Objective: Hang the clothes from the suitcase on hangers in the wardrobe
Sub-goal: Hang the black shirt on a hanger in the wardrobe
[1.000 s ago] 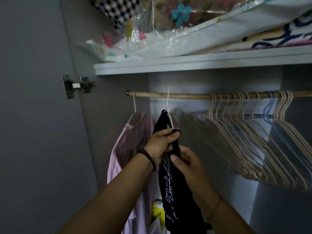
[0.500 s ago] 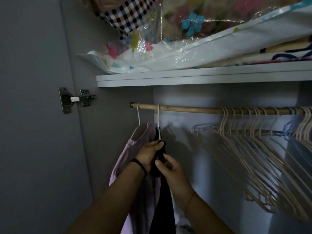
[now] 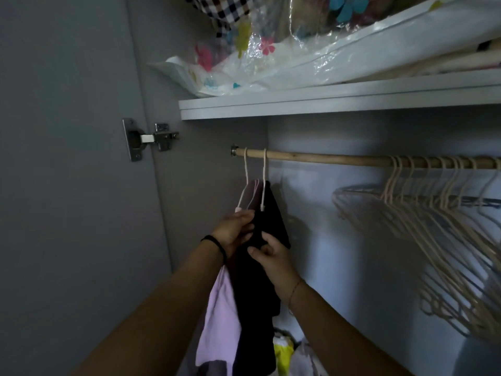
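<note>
Black top (image 3: 271,213) slid L, now touching pink tee (image 3: 221,308).

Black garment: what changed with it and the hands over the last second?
The black garment slid left on its hanger along the rod and now hangs close beside the pink shirt. The left hand and right hand kept hold of the black garment. The pink shirt and the bunch of empty hangers on the right stayed put.

a floral plastic bag (image 3: 284,63) lies beside a checkered cloth (image 3: 225,9).
</note>
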Demonstrator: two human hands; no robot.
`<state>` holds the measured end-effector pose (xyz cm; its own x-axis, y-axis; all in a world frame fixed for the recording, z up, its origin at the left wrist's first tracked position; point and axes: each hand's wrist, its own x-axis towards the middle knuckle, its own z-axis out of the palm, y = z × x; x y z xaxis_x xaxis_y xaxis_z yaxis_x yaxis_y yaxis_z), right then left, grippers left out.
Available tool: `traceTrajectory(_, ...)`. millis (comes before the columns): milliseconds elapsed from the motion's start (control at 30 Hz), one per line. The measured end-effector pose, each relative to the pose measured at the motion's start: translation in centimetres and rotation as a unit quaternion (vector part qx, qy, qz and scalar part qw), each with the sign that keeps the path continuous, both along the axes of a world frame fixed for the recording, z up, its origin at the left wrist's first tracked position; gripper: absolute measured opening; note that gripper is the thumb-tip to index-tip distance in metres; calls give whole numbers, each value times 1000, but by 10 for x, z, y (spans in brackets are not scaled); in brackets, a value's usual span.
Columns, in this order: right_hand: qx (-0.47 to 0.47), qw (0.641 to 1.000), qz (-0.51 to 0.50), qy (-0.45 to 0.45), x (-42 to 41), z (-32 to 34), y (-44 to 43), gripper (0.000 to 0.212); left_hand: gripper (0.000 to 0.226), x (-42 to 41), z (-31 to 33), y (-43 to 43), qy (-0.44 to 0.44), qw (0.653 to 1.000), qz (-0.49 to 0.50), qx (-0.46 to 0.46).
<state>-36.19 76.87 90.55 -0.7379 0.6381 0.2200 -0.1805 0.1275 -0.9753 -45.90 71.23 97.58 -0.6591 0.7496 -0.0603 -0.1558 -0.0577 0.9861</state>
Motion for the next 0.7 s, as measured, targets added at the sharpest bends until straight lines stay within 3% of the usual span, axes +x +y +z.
traceTrajectory(233,-37,998,-45,22,13,-3,-17,42,22,22,-10,-43,15,1000,-7,11)
traceTrajectory(400,8,998,-55,8,33,-11,-51,39,29,41,-34,-93,84,996,-3,-22)
traceTrajectory(700,37,999,11,-30,83,-48,-142,46,30,87,-90,-223,79,995,14,-59)
